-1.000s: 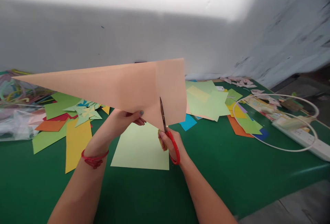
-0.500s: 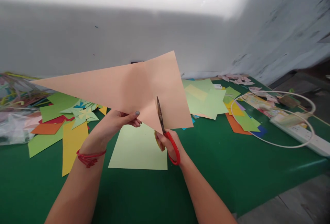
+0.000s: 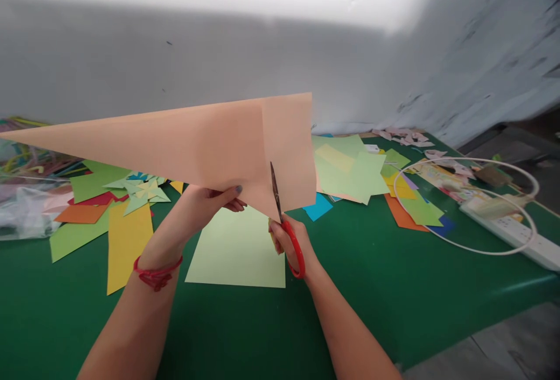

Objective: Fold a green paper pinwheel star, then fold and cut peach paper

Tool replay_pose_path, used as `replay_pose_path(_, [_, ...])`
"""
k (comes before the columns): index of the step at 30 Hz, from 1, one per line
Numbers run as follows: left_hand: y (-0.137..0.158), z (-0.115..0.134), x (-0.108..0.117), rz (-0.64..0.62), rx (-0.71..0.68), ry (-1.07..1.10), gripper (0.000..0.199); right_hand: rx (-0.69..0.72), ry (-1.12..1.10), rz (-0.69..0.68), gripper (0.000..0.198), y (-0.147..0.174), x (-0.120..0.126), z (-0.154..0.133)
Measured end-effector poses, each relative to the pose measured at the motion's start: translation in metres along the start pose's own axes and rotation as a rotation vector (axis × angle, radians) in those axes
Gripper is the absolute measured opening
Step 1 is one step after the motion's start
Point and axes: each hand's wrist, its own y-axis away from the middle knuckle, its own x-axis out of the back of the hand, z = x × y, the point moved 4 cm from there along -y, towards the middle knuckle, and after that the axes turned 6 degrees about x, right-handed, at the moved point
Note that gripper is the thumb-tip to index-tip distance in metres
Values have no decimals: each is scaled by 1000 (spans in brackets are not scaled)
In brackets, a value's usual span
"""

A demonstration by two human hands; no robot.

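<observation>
A folded sheet of peach paper [image 3: 188, 146] is held up in the air, narrowing to a long point at the left, with a single-layer strip along its right end. My left hand [image 3: 214, 202] pinches its lower edge, thumb in front and fingers behind. Red-handled scissors [image 3: 294, 246] are gripped in my right hand [image 3: 291, 240]. One dark blade lies across the front of the paper near the fold edge; the other blade is hidden behind it. Below, a pale green sheet [image 3: 236, 257] lies flat on the green table [image 3: 350, 298].
At the left lie a yellow sheet [image 3: 128, 246], pale green paper stars [image 3: 146, 193] and a clear plastic bag [image 3: 28, 211]. To the right are green sheets [image 3: 359, 173], a white hoop [image 3: 472, 248] and a power strip [image 3: 511, 231]. A grey wall [image 3: 210, 59] stands behind.
The peach paper has turned and shifted left, its point now at the frame's left edge. Its right strip now hangs more upright. Both hands keep their grips, with the scissors slightly further right.
</observation>
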Motion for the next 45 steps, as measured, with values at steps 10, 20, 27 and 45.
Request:
replay_pose_path(10, [-1,-1,1,-1,-29,14,22,30,83,14,30,-1,2,2])
replay_pose_path(20, [1,2,4,43,-6,6,22,27,53,7,33,1,-1,2])
replay_pose_path(27, [-1,-1,5,25,-20,-36,21,6,70,27,29,1,-1,-4])
replay_pose_path(45, [1,2,7,50,-21,-39,20,-9,92,16,27,2,-1,-7])
